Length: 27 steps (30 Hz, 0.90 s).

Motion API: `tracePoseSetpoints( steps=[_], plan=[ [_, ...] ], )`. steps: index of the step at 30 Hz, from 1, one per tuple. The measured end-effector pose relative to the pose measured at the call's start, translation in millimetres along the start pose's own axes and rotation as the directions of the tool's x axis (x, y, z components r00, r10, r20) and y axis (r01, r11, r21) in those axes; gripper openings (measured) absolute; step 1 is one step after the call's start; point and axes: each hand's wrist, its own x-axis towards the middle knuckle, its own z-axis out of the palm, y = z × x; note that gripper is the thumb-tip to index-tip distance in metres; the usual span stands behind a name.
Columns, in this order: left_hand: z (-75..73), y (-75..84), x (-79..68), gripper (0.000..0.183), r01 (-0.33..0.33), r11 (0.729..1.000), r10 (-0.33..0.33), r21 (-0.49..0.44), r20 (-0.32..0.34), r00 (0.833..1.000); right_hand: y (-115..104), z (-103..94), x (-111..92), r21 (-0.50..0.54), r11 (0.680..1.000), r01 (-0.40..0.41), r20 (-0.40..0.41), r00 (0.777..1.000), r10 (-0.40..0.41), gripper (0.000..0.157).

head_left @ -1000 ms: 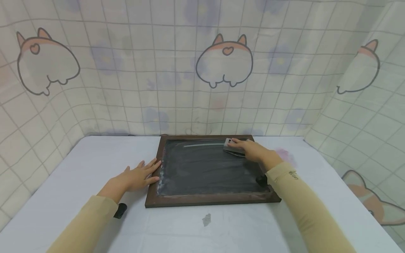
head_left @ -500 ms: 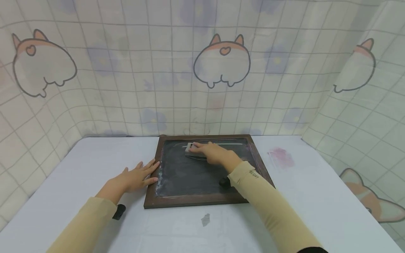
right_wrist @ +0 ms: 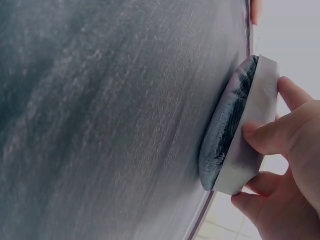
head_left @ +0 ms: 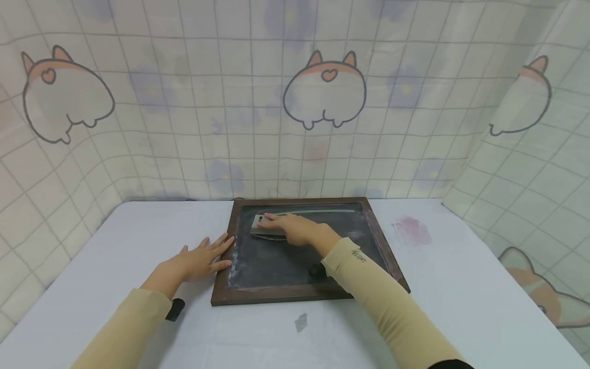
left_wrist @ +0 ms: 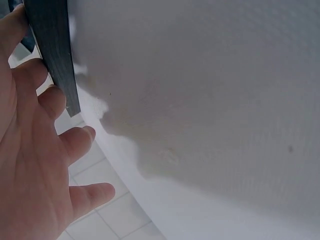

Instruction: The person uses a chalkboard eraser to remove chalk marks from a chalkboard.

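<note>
A small blackboard point(head_left: 276, 266) in a brown wooden frame lies on a white-covered table. My right hand point(head_left: 295, 229) grips a blackboard eraser point(head_left: 259, 225) near the board's upper left. In the right wrist view, thumb and fingers hold the pale grey back of the eraser point(right_wrist: 252, 125), its dark, chalk-dusted pad against the board. A pale chalk line point(head_left: 332, 210) runs along the top, to the right of the eraser. My left hand point(head_left: 198, 261) rests with spread fingers on the left side of the frame. The left wrist view has those fingers point(left_wrist: 82, 200) beside the dark frame edge point(left_wrist: 55, 50).
Behind the table point(head_left: 115, 256) hangs a curtain point(head_left: 221, 118) with a grid and cartoon corgis. A pink smudge point(head_left: 412, 230) marks the tabletop right of the board. A grey patch point(head_left: 301, 322) lies in front of it.
My right hand has slid the eraser leftward across the upper board, from the right side to the upper left. The left hand has stayed at the frame.
</note>
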Motion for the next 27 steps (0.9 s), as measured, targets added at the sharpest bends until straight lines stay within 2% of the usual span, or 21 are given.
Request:
tracePoseSetpoints(
  steps=[3,8,19,22,27],
  plan=[
    [-0.7,1.7,0.0,0.079,-0.005,1.0,0.005,-0.006,0.0,1.0,9.0,-2.3,-3.8,0.013,1.0,-0.012,-0.002,1.0,0.012,0.079],
    [-2.6,3.4,-0.7,0.078,-0.015,1.0,0.015,-0.007,0.0,1.0,31.8,-8.7,-17.4,0.049,0.996,-0.075,-0.019,0.997,0.076,0.076],
    [-2.1,2.6,-1.8,0.078,-0.017,1.0,0.017,-0.002,0.005,1.0,97.6,-20.9,-68.2,0.018,0.986,-0.164,-0.097,0.982,0.165,0.071],
    [-2.4,2.2,-3.0,0.078,-0.015,1.0,0.015,-0.003,0.007,1.0,110.8,-23.7,-80.1,0.024,0.97,-0.242,-0.112,0.964,0.243,0.074],
    [-2.9,3.2,-4.5,0.078,-0.012,1.0,0.012,-0.015,0.011,1.0,124.2,-24.4,-90.5,0.025,0.917,-0.398,-0.136,0.907,0.398,0.08]
  ],
)
